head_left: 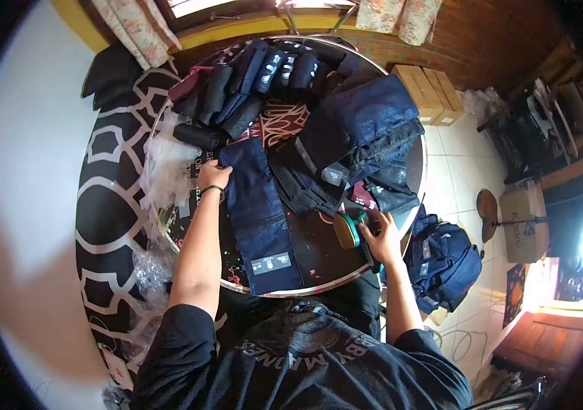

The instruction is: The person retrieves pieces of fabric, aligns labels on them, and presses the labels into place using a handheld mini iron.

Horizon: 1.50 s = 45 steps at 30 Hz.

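Note:
Folded navy denim trousers point(257, 191) lie lengthwise on the round table before me, with a grey printed label point(271, 263) at the near end. My left hand point(214, 176) is at their upper left edge, its fingers closed on the cloth. On the right, my right hand point(382, 240) has its thumb and fingers curled at a rounded green-and-tan object point(346, 230), whose kind I cannot make out. Behind that hand lie a maroon labelled piece point(362, 196) and a pile of dark folded denim point(373, 113).
Rolled dark garments point(237, 72) with labels line the table's far side. Clear plastic bags point(172, 160) lie at the left edge. A navy bundle point(445, 263) sits beside the table at right. Cardboard boxes point(418, 96) stand on the tiled floor behind it.

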Each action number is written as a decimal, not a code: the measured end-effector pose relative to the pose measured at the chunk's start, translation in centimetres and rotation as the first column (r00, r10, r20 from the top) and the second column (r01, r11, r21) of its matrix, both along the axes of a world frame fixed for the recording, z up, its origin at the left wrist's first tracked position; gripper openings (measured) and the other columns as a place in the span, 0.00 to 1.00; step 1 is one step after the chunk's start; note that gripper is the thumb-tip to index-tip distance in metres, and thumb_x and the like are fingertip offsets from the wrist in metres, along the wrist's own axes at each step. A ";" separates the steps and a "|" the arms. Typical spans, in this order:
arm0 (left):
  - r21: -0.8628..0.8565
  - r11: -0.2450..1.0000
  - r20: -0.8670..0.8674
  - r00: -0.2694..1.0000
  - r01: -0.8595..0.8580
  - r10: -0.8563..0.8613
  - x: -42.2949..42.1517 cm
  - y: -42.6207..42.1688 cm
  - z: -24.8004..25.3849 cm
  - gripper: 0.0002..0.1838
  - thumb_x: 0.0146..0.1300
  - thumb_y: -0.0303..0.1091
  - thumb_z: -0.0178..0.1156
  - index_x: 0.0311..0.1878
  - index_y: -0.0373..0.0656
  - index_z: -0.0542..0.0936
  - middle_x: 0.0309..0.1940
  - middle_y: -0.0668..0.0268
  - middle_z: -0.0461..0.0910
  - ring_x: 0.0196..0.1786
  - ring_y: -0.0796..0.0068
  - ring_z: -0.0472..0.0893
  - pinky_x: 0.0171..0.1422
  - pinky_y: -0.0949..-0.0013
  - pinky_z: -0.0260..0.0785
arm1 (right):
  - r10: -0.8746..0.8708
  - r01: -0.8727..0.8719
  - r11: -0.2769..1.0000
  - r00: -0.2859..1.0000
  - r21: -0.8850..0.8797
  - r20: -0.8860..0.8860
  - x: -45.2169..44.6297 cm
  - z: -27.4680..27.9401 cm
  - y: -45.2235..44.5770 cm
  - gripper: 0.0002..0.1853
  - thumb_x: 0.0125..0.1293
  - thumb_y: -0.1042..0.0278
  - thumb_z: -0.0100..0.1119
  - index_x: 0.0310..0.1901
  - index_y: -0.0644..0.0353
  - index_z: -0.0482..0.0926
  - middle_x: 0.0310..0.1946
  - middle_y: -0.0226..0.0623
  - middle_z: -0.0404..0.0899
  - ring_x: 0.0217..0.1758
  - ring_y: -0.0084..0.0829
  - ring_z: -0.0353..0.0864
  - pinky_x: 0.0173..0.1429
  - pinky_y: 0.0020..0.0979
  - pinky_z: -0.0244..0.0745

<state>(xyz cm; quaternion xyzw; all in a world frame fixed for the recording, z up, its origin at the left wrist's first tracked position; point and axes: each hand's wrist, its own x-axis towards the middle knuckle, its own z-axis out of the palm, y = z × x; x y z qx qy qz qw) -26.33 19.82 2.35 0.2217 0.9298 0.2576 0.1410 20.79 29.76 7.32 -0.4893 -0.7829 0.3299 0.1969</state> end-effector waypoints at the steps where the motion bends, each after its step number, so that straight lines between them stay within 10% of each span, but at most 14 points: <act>1: -0.010 1.000 -0.009 1.000 0.014 -0.014 -0.1 0.1 -0.3 0.20 0.51 0.47 0.76 0.40 0.42 0.86 0.36 0.58 0.88 0.40 0.56 0.87 0.48 0.56 0.77 | 0.006 -0.005 1.000 1.000 0.012 -0.005 0.1 -0.2 0.0 0.25 0.61 0.58 0.72 0.55 0.63 0.81 0.45 0.48 0.79 0.50 0.48 0.82 0.55 0.41 0.78; 4: 0.302 0.933 -0.224 0.966 0.197 -0.131 0.4 -0.3 -1.6 0.17 0.61 0.37 0.69 0.49 0.38 0.79 0.42 0.54 0.85 0.46 0.61 0.84 0.55 0.61 0.74 | -0.013 0.011 0.999 0.998 -0.031 -0.060 0.3 -0.4 0.2 0.24 0.60 0.57 0.72 0.55 0.62 0.82 0.44 0.48 0.79 0.50 0.47 0.82 0.56 0.41 0.77; 11: 0.736 0.609 -0.134 0.946 0.295 -0.296 5.3 -1.8 6.2 0.18 0.78 0.31 0.50 0.66 0.35 0.65 0.57 0.60 0.76 0.59 0.72 0.75 0.66 0.68 0.64 | -0.009 0.010 1.000 0.998 0.007 -0.067 1.3 -1.7 0.6 0.25 0.60 0.55 0.72 0.56 0.59 0.81 0.42 0.45 0.76 0.49 0.45 0.79 0.55 0.40 0.75; 17: 0.721 0.588 -0.302 0.930 0.366 -0.209 3.5 8.3 11.0 0.20 0.75 0.28 0.54 0.65 0.31 0.67 0.60 0.53 0.75 0.61 0.62 0.76 0.70 0.64 0.64 | -0.026 0.025 1.000 0.991 -0.008 -0.132 2.4 -1.3 0.5 0.27 0.61 0.52 0.70 0.56 0.60 0.80 0.44 0.46 0.75 0.52 0.47 0.78 0.57 0.40 0.73; 22: 0.229 0.833 -0.504 0.793 0.504 -0.341 3.0 15.1 6.8 0.31 0.65 0.34 0.67 0.70 0.38 0.70 0.65 0.49 0.74 0.66 0.51 0.76 0.69 0.56 0.68 | -0.031 0.002 0.996 0.940 -0.085 -0.341 4.5 -1.7 0.6 0.24 0.64 0.53 0.68 0.55 0.60 0.80 0.47 0.45 0.77 0.54 0.46 0.79 0.60 0.41 0.74; 25: 0.342 0.740 -0.558 0.759 0.579 -0.336 5.3 14.9 4.3 0.29 0.67 0.31 0.64 0.70 0.39 0.70 0.66 0.48 0.73 0.65 0.52 0.76 0.71 0.56 0.66 | -0.081 0.084 0.996 0.922 -0.010 -0.377 7.5 -2.1 0.4 0.20 0.66 0.58 0.66 0.53 0.62 0.80 0.40 0.44 0.78 0.46 0.43 0.81 0.52 0.38 0.76; 29: 0.466 0.697 -0.520 0.806 0.545 -0.282 16.6 9.7 6.1 0.25 0.73 0.25 0.53 0.71 0.34 0.65 0.69 0.47 0.68 0.67 0.53 0.73 0.73 0.54 0.62 | -0.707 0.690 0.619 0.281 -0.374 -0.649 13.0 -11.8 2.8 0.09 0.69 0.71 0.61 0.48 0.63 0.79 0.31 0.32 0.79 0.33 0.25 0.79 0.38 0.26 0.73; 31: 0.481 0.662 -0.458 0.808 0.576 -0.370 21.1 5.5 5.0 0.26 0.74 0.26 0.51 0.72 0.32 0.60 0.72 0.46 0.63 0.70 0.51 0.69 0.75 0.52 0.59 | -0.874 0.798 0.391 0.167 -0.458 -0.455 16.5 -23.0 4.5 0.08 0.72 0.70 0.57 0.49 0.61 0.77 0.31 0.29 0.78 0.26 0.19 0.74 0.30 0.24 0.69; 34: 0.338 0.718 -0.314 0.792 0.608 -0.523 28.0 -1.4 2.9 0.29 0.73 0.33 0.53 0.72 0.32 0.58 0.75 0.46 0.57 0.74 0.51 0.63 0.76 0.51 0.55 | -0.996 0.456 0.071 -0.011 -0.887 -0.086 18.2 -34.4 6.3 0.13 0.68 0.75 0.56 0.53 0.59 0.76 0.30 0.29 0.76 0.24 0.23 0.74 0.24 0.29 0.70; 37: 0.225 0.800 -0.189 0.831 0.555 -0.523 32.8 -4.6 1.2 0.33 0.74 0.35 0.53 0.76 0.34 0.55 0.77 0.49 0.54 0.75 0.53 0.59 0.78 0.47 0.49 | -0.944 0.185 0.013 0.326 -0.983 0.049 17.4 -41.6 7.4 0.23 0.69 0.70 0.55 0.65 0.47 0.73 0.50 0.38 0.78 0.29 0.34 0.76 0.32 0.36 0.78; 40: 0.248 0.844 -0.195 0.878 0.475 -0.437 33.3 -5.6 -1.4 0.33 0.74 0.35 0.51 0.76 0.33 0.53 0.77 0.49 0.51 0.75 0.52 0.57 0.79 0.50 0.46 | -0.951 0.076 -0.079 0.294 -0.994 0.098 14.2 -47.8 8.5 0.30 0.70 0.67 0.55 0.73 0.35 0.67 0.79 0.39 0.54 0.64 0.48 0.70 0.56 0.55 0.77; 45: 0.231 0.873 -0.316 0.882 0.429 -0.349 32.4 -6.2 -3.3 0.36 0.73 0.47 0.49 0.73 0.28 0.57 0.73 0.43 0.58 0.73 0.51 0.64 0.75 0.50 0.56 | -0.960 0.207 -0.247 0.082 -0.947 0.269 10.6 -48.6 9.8 0.33 0.69 0.71 0.55 0.75 0.38 0.64 0.72 0.38 0.65 0.64 0.45 0.75 0.52 0.50 0.79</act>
